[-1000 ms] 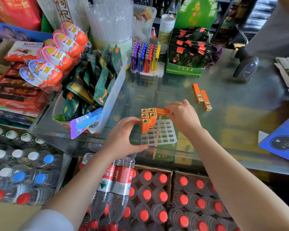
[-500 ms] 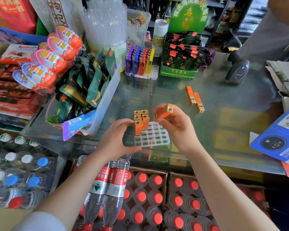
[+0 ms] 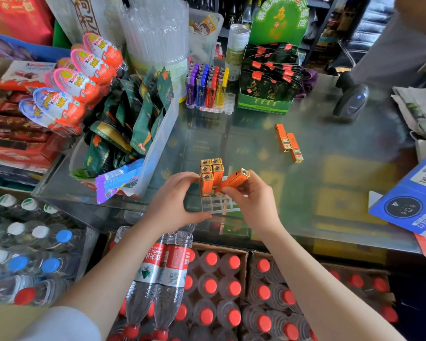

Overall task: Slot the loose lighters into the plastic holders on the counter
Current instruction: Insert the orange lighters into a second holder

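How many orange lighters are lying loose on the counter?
2: they lie side by side on the glass counter, one lighter farther back and its neighbour nearer. Another is in the right hand, not loose.

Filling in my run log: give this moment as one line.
left hand: steadies clear holder | right hand: grips tilted orange lighter above it | slotted lighters: five | loose lighters: two

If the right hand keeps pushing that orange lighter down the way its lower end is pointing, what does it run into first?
Most likely the clear plastic holder. The right hand holds the tilted lighter with its lower end just above the grid, beside the upright lighters already slotted. Depth is unclear, so it might graze those first.
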Motion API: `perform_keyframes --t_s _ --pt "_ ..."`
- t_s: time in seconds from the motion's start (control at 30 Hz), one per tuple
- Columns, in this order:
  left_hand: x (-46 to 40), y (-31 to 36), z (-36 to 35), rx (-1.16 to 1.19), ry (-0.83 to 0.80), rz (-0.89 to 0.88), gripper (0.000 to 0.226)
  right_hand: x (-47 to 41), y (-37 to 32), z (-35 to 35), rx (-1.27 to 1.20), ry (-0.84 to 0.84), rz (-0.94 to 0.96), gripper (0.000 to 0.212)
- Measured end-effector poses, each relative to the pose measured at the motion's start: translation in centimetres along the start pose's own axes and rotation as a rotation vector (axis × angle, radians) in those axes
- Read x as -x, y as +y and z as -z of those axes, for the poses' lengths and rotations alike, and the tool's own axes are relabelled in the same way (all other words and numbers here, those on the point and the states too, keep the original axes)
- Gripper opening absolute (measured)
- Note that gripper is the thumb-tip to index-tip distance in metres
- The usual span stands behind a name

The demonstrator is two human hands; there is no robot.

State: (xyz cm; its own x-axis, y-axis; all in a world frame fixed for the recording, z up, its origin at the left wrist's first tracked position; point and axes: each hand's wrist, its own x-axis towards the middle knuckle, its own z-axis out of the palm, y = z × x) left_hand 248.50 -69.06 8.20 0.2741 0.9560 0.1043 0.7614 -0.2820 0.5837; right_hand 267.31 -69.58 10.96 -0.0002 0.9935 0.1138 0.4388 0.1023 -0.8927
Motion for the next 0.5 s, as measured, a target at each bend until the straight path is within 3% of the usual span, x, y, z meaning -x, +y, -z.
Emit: perform_keyframes --t_s 0.2,0.5 --pt "0.0 0.0 0.0 -0.002 -0.001 -0.001 0.078 -0.5 -0.4 0.1 0.230 -0.129 0.163 0.007" --pt "0.1 0.2 0.1 0.003 -0.017 -0.001 0.078 -1.0 -1.4 -0.1 0.591 -0.212 0.266 0.022"
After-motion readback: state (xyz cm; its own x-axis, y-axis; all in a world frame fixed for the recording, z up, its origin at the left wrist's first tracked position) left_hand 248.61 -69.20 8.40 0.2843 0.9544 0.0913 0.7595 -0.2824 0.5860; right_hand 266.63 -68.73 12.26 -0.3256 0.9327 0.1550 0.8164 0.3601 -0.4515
